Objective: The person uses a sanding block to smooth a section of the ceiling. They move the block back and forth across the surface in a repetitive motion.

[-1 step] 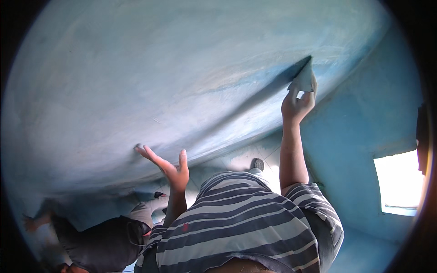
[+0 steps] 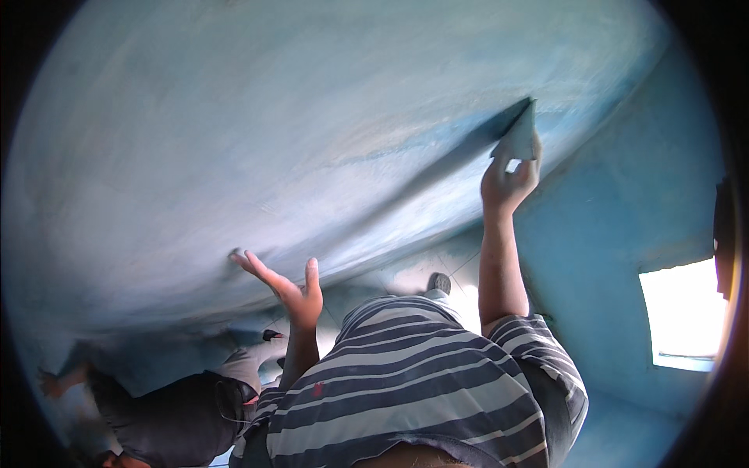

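My right hand (image 2: 509, 183) is raised at the wall and closed around a thin, flat grey-green plate (image 2: 516, 139), shaped like a triangular scraper blade. One edge of the plate meets the pale blue wall (image 2: 257, 101), and a long dark shadow runs from it down to the left. I cannot make out the plate's exact kind. Lower and to the left, my left hand (image 2: 295, 295) is open, with its thumb up and its fingers stretched to the wall. Its fingertips appear to rest on the wall, and it holds nothing. Whitish and bluish patches streak the wall near the plate.
At lower left another person in a dark top (image 2: 175, 413) bends near the wall, one hand (image 2: 53, 384) reaching toward it. A deeper blue side wall (image 2: 608, 187) stands at right with a bright opening (image 2: 680, 312). Floor tiles (image 2: 425, 269) and a shoe (image 2: 440, 282) show below.
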